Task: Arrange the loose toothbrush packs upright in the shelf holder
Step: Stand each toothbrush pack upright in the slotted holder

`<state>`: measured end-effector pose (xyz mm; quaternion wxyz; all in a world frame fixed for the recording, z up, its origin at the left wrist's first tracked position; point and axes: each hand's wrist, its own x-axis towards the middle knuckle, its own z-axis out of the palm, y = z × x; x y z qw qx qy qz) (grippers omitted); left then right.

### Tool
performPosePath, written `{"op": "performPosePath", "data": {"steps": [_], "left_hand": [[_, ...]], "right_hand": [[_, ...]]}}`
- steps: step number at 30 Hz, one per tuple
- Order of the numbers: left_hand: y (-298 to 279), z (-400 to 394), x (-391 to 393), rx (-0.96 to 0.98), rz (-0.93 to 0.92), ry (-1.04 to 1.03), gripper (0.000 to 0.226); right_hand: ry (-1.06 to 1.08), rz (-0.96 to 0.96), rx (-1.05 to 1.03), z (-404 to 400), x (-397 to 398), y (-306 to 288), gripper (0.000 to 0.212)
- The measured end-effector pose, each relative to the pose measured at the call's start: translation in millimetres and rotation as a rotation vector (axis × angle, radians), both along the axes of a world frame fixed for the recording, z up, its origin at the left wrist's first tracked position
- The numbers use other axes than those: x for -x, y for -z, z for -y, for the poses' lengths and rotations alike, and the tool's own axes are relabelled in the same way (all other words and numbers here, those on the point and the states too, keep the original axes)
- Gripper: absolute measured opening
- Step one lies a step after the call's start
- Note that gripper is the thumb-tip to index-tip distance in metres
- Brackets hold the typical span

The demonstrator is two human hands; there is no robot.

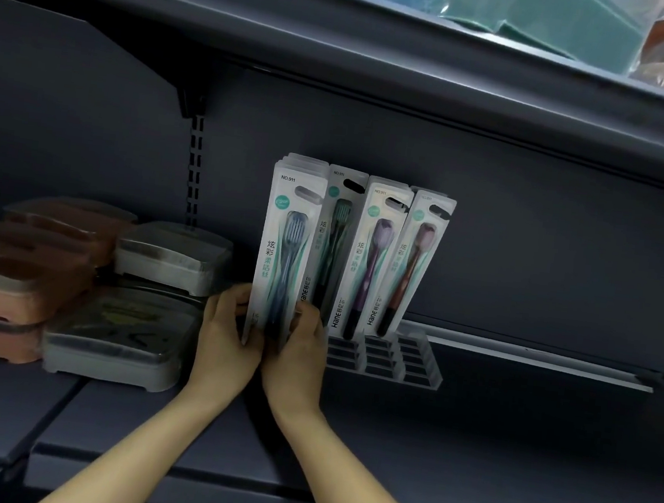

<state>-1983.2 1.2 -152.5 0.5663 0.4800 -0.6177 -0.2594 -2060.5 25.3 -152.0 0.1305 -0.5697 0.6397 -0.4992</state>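
Observation:
A blue toothbrush pack (286,246) stands upright at the front of a small stack, at the left end of the clear slotted holder (416,364). My left hand (225,334) grips its lower left edge and my right hand (296,346) grips its lower right edge. To its right stand a green pack (336,235), a purple pack (370,264) and a brown pack (411,268), all upright and leaning slightly right in the holder. My hands hide the bottom of the blue pack.
Stacked soap boxes sit to the left: grey ones (122,331) in front, pink and brown ones (7,289) further left. The dark shelf (505,457) runs to the right of the holder. An upper shelf (386,50) overhangs with wrapped goods on it.

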Motion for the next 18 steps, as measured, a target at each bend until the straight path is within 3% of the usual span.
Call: {"op": "performPosePath", "data": {"steps": [18], "left_hand": [[0.5, -5.1, 2.0, -0.009, -0.047, -0.014, 0.056]], "right_hand": [[-0.006, 0.0, -0.023, -2.6, -0.1, 1.9, 0.051]]}}
